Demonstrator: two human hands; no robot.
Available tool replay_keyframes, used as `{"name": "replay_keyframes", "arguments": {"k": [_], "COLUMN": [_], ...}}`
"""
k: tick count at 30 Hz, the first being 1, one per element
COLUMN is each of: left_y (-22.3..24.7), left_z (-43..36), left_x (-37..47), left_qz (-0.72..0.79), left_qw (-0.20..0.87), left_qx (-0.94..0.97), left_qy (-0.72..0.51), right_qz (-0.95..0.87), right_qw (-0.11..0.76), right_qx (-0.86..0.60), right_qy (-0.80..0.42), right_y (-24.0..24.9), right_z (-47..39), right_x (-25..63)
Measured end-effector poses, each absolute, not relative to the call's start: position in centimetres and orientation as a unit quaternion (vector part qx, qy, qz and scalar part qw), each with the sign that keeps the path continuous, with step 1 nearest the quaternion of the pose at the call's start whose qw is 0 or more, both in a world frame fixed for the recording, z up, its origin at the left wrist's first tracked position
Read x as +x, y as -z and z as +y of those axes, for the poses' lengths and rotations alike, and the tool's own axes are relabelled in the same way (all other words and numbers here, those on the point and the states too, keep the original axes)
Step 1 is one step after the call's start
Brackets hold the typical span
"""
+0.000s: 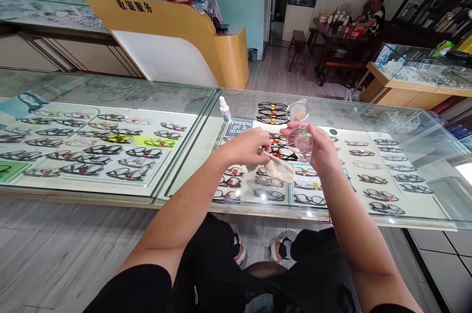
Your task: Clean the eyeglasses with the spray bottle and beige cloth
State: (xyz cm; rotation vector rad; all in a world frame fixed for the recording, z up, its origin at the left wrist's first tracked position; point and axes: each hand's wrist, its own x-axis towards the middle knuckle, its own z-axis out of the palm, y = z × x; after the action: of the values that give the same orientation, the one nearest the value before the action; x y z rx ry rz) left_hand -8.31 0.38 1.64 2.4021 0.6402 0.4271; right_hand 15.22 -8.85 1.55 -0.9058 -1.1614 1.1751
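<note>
Over the glass counter, my right hand grips a pair of clear-framed eyeglasses with wet-looking, speckled lenses, holding them tilted up. My left hand is closed on a pale cleaning cloth, which hangs down just left of the glasses. Cloth and lenses look slightly apart. Behind my hands, dark-framed eyeglasses with orange stickers lie in a row on the counter, partly hidden by my hands. A white spray bottle stands upright beyond my left hand.
Under the glass counter top lie many eyeglass frames on white trays. A wooden cashier desk stands beyond it, with a person behind. At the far right another person sits at a dark table. A second display case is at right.
</note>
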Motion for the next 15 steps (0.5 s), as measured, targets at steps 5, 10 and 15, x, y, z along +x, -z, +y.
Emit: {"name": "replay_keyframes", "arguments": {"k": [5, 10, 15], "left_y": [-3.0, -3.7, -4.2], "left_z": [0.3, 0.9, 1.2], "left_x": [-9.2, -9.8, -10.2], "left_qz": [0.243, 0.264, 0.284], "left_qw": [0.375, 0.512, 0.595], "left_qx": [0.885, 0.801, 0.705], "left_qy": [-0.128, -0.162, -0.261], "right_qz": [-0.493, -0.496, -0.498], "right_qw": [0.604, 0.61, 0.612], "right_qx": [-0.377, -0.384, -0.383], "right_qy": [-0.5, -0.484, -0.48], "right_y": [-1.6, -1.5, -1.3], "right_z": [-8.6, -8.5, -8.3], "right_x": [15.7, 16.1, 16.2]}}
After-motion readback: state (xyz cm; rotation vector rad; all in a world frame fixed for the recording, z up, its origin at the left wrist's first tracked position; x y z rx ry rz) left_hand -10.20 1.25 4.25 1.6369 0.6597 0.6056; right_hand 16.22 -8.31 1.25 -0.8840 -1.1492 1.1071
